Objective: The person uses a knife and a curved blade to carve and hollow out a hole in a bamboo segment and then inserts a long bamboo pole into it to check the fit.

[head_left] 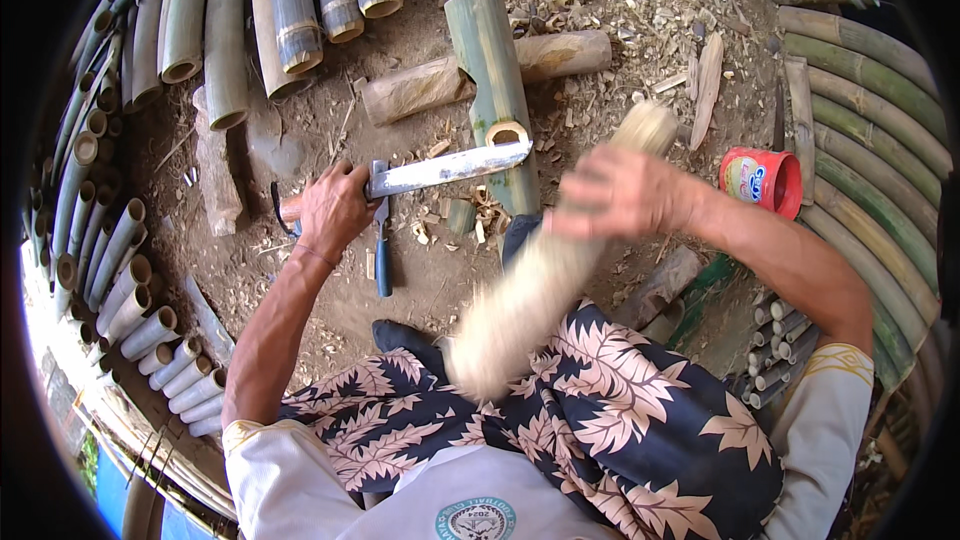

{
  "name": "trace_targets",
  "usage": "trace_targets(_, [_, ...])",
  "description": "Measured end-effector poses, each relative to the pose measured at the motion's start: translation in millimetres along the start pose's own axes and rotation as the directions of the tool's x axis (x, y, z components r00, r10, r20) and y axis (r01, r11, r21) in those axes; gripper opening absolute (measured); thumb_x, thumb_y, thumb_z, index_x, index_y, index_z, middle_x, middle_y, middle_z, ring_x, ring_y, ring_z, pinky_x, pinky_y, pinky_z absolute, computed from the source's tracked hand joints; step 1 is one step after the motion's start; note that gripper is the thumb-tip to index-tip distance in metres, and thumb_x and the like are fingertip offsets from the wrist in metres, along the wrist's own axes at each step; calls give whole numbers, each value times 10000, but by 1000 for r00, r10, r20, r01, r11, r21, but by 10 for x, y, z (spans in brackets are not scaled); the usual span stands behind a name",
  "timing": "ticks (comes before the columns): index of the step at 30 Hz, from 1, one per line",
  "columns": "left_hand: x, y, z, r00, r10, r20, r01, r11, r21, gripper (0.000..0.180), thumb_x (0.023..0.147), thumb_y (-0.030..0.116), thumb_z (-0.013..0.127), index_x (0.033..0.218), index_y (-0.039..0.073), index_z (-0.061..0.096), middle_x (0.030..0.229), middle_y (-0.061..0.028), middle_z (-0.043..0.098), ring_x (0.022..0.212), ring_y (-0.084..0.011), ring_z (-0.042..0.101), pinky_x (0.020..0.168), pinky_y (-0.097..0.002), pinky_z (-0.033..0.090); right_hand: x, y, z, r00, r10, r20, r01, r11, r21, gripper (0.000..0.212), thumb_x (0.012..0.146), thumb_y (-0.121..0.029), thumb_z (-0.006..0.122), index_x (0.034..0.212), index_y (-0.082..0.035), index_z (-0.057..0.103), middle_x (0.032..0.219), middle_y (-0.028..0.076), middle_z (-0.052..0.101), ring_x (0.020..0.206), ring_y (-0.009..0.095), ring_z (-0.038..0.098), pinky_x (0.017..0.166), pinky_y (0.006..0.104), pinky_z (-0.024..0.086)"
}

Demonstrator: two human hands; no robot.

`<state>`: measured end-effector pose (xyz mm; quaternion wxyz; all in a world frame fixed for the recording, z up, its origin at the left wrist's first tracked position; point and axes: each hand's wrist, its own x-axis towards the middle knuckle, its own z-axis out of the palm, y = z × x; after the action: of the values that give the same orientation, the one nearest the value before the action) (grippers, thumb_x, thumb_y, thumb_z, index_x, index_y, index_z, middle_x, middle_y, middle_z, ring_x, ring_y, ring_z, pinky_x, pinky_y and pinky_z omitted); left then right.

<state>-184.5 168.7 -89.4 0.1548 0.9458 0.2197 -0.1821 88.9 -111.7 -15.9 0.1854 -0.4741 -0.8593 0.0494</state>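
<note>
My left hand (334, 208) is closed round the handle of a machete. The machete's pale, worn blade (450, 172) reaches right, its tip lying across a green bamboo tube (484, 60) at the edge of a cut opening. That tube rests over a wooden log (565, 55) on the ground. In my right hand (625, 195) is a thick, pale wooden club (520, 315), held slantwise over my lap and smeared by motion. Below the blade, a chisel (384, 265) with a blue handle lies on the soil, near a short bamboo offcut (458, 215).
Cut bamboo tubes (228, 50) crowd the far left, with shorter ones (150, 335) stacked at the left. Split bamboo strips (870, 130) line the right side. A red tub (788, 185) lies tipped beside my right forearm. Wood chips (640, 20) litter the dirt.
</note>
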Motion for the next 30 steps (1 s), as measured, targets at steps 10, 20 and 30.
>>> trace_targets(10, [301,-497,-231,906,-424,-22,221,515,-828,612,928,603,558,825,2,610,576,-78,585,525,-219,618,503,-353,473,-568,-977,-5,719,680,141,-694,698,174,941,515,-193,857,1366,-46,484,1180,194,602,1010,337,643,834,406,552])
trace_targets(20, [-503,-724,244,782,-458,-422,331,880,-341,508,842,402,747,1082,2,548,1003,-192,563,943,-361,586,806,-466,481,-1349,-2760,1160,-128,990,55,-946,-139,293,836,645,-205,815,1363,-11,434,1195,231,577,1063,388,615,895,430,513])
trace_targets(30, [-1157,-408,747,668,-587,-457,319,781,-536,515,911,436,654,1113,-8,488,1027,-222,540,957,-411,564,818,-475,455,-1506,-3349,1471,-283,957,56,-936,-289,200,682,730,-196,750,1319,-9,461,1129,220,584,1006,373,621,846,421,521])
